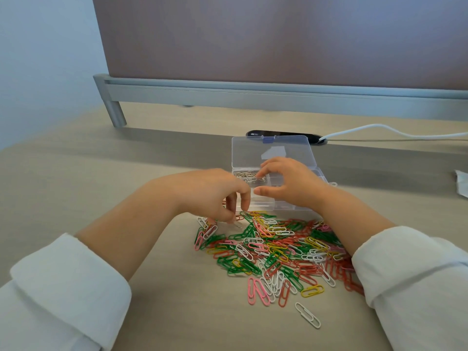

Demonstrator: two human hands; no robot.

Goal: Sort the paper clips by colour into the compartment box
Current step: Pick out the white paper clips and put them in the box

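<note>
A heap of paper clips [278, 249] in green, red, pink, yellow and white lies on the desk in front of a clear compartment box [262, 206], whose lid [253, 150] is folded back. Several silver clips [243, 174] fill the box's back left compartment. My left hand [215, 193] reaches down to the heap's far left edge, and its fingertips pinch a pale silvery clip [238, 224] against the desk. Above the box's compartments hovers my right hand [291, 183], with thumb and fingers curved and apart, and I see nothing held between them.
One white clip [307, 314] lies alone near the front. Behind the box are a black cable grommet [283, 135] and a white cable [379, 127]. A metal-framed partition [253, 95] stands across the back. A scrap of paper [462, 182] sits at the right edge.
</note>
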